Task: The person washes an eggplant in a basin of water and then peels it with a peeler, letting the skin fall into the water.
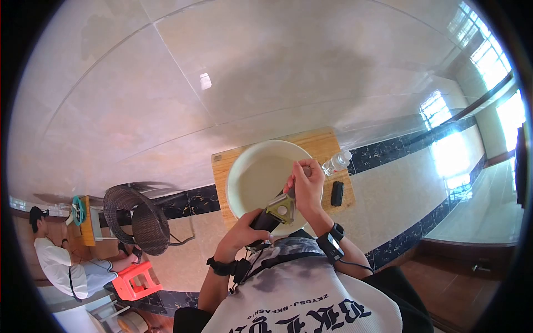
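Both of my hands are over the near right side of a large pale basin (236, 158). Between them is a green and dark tool (282, 210) with a round silver piece in its middle. My right hand (308, 188) is closed around its dark upper end, thumb side up. Below it, my left hand (244, 232) grips a dark, rounded length that runs into the green part, its thumb and fingers wrapped about it. I cannot tell whether this dark length belongs to the tool or is a separate thing.
The basin stands on a wooden table (222, 166). To its right are a clear plastic bottle (336, 163) and a small black object (337, 193). A wicker chair (150, 227), a red stool (136, 281) and a seated person (61, 266) are at the left.
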Tool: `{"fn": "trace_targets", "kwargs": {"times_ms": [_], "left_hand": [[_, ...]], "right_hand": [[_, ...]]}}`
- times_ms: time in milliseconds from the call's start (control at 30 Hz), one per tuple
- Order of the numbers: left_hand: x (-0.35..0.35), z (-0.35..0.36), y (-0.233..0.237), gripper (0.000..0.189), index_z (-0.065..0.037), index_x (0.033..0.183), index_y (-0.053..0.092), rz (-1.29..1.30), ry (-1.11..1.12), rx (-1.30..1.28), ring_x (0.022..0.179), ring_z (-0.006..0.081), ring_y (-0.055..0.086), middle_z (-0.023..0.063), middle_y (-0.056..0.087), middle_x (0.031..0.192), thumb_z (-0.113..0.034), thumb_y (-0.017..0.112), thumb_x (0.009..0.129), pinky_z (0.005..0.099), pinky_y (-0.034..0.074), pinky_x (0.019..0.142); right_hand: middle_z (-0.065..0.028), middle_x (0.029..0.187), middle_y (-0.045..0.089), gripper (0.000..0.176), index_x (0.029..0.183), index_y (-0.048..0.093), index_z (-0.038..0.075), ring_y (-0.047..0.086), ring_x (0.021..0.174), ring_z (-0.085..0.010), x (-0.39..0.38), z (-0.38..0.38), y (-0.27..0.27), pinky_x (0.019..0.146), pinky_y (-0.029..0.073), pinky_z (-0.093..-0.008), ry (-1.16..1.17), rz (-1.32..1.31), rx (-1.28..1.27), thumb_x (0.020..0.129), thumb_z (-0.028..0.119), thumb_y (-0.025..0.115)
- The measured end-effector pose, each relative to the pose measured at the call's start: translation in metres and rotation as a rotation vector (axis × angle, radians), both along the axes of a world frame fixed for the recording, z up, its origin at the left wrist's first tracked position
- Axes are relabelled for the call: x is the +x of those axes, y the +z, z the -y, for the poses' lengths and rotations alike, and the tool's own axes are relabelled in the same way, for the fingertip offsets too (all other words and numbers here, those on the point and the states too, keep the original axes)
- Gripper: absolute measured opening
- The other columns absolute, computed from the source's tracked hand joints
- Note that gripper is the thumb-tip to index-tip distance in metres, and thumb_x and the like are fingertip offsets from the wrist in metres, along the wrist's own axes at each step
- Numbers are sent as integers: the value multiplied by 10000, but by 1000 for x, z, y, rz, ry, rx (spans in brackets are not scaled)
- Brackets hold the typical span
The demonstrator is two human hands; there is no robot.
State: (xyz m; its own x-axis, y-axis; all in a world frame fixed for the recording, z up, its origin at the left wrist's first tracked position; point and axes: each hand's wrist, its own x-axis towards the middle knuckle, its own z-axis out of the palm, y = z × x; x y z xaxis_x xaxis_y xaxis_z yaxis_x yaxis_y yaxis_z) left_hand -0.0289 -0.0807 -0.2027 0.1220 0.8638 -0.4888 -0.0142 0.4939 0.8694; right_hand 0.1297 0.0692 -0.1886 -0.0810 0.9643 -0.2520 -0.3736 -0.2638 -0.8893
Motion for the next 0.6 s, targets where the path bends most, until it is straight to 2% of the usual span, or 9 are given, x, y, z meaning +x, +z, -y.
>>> {"fn": "trace_targets", "kwargs": {"times_ms": [33,133,367,467,600], "left_hand": [[1,0,3,738,43,1357,573,-4,2,-12,1065,198,648,127,678,1194,-114,842,688,319,504,977],[3,1,9,726,39,1349,579,22,-3,-83,1057,189,649,121,680,1180,-101,836,685,313,505,969],[2,2,5,718,36,1327,591,10,-16,-51,1047,195,652,123,684,1157,-114,841,671,317,502,975],[1,5,-3,728,36,1324,593,-16,-30,-8,1057,203,648,126,681,1167,-134,851,665,321,495,985],[0,5,4,729,35,1318,593,-43,-58,-9,1075,208,641,130,679,1175,-146,857,663,324,486,997]], "right_hand": [[-31,696,511,136,977,497,47,534,513,-125,0,-1,-2,421,492,-308,-3,6,6,1010,77,625],[-46,659,534,118,984,493,23,543,480,-134,2,-3,-4,414,495,-308,-12,34,29,1017,64,600],[-54,638,555,104,981,499,7,549,467,-133,3,-5,-4,416,499,-303,-19,39,28,1022,57,581],[-30,692,501,130,989,491,33,534,497,-124,9,-11,-3,414,501,-310,-26,113,59,1014,71,613],[-35,692,509,132,980,494,22,539,498,-126,14,-16,-6,417,507,-311,-15,97,58,1012,72,612]]}}
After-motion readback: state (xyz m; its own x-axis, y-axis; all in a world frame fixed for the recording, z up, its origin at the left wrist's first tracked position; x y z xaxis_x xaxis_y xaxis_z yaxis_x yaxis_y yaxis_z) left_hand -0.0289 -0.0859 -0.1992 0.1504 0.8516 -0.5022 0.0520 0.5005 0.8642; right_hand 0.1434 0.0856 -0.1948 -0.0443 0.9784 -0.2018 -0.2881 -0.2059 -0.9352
